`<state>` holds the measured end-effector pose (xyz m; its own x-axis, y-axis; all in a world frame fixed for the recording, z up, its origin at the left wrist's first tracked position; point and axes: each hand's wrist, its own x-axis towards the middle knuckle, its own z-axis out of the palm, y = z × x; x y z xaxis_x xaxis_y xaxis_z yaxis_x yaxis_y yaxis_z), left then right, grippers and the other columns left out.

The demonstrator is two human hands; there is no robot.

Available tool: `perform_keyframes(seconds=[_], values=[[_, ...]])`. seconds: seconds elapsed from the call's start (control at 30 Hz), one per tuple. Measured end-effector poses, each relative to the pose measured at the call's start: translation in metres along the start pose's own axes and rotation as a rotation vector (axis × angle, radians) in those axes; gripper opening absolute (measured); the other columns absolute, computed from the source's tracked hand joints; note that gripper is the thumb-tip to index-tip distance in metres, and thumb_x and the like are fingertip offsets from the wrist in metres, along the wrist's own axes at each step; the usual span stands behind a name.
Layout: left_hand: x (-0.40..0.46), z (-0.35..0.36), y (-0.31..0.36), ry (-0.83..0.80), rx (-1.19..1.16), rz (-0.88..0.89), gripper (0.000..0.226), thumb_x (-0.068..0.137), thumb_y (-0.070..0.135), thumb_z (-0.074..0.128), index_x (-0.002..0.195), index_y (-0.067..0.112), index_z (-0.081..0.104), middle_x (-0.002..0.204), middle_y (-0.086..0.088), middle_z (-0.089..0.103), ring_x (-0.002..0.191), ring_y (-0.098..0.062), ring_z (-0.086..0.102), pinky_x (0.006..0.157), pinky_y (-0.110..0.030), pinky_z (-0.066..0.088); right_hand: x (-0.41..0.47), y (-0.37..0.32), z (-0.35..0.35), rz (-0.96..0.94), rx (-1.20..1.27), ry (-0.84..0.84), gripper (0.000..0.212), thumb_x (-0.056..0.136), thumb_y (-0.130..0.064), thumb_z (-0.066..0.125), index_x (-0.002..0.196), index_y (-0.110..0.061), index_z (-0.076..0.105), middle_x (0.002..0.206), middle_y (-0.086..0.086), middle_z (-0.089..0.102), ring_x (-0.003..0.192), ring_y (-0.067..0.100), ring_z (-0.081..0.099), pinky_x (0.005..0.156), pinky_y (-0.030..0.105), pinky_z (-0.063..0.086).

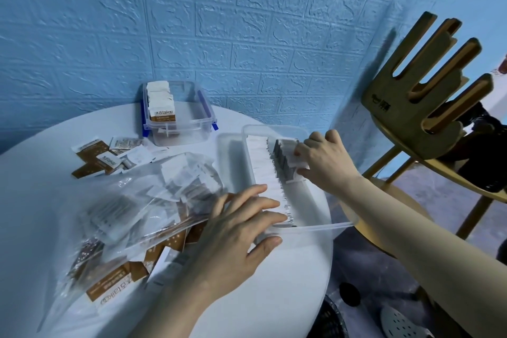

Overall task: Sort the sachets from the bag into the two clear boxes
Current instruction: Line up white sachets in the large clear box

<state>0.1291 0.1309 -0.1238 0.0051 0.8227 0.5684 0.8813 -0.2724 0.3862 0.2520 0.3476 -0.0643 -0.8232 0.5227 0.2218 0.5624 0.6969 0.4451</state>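
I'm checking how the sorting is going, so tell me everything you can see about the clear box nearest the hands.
The near clear box is a lidless, translucent plastic tub on the white round table, its right end overhanging the edge. Two rows of upright sachets stand inside. The left hand rests on its near corner; the right hand grips the shorter row.

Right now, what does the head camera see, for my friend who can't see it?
Two hands tidy rows of sachets in a near clear box: the left hand presses the white row, the right hand grips a bundle. A clear bag lies alongside.
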Motion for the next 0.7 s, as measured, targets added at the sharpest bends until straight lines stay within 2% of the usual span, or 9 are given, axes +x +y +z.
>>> perform_keyframes(seconds=[0.13, 0.47, 0.7], values=[[-0.0002, 0.0000, 0.0002, -0.002, -0.005, 0.002, 0.025, 0.091, 0.044, 0.051, 0.110, 0.033, 0.063, 0.124, 0.019, 0.056, 0.136, -0.005, 0.034, 0.099, -0.031, 0.024, -0.0029, -0.0004, 0.0001, 0.005, 0.016, 0.011, 0.039, 0.085, -0.039, 0.064, 0.115, -0.017, 0.053, 0.102, 0.001, 0.067, 0.107, 0.022, 0.051, 0.083, 0.033, 0.019], [0.0000, -0.0015, 0.0003, -0.010, 0.002, 0.005, 0.026, 0.091, 0.043, 0.051, 0.110, 0.033, 0.064, 0.124, 0.018, 0.056, 0.136, -0.005, 0.034, 0.101, -0.030, 0.023, 0.0021, -0.0016, 0.0008, 0.031, 0.126, 0.032, 0.030, 0.082, -0.034, 0.069, 0.103, -0.015, 0.058, 0.101, 0.004, 0.067, 0.105, 0.026, 0.051, 0.084, 0.034, 0.022], [0.0003, -0.0030, 0.0002, -0.004, 0.010, 0.006, 0.025, 0.091, 0.043, 0.050, 0.109, 0.034, 0.064, 0.124, 0.019, 0.056, 0.136, -0.004, 0.032, 0.105, -0.024, 0.016, -0.0004, -0.0028, 0.0014, 0.020, 0.156, 0.047, 0.040, 0.082, -0.036, 0.068, 0.115, -0.017, 0.056, 0.110, 0.002, 0.058, 0.109, 0.025, 0.048, 0.089, 0.033, 0.024]])
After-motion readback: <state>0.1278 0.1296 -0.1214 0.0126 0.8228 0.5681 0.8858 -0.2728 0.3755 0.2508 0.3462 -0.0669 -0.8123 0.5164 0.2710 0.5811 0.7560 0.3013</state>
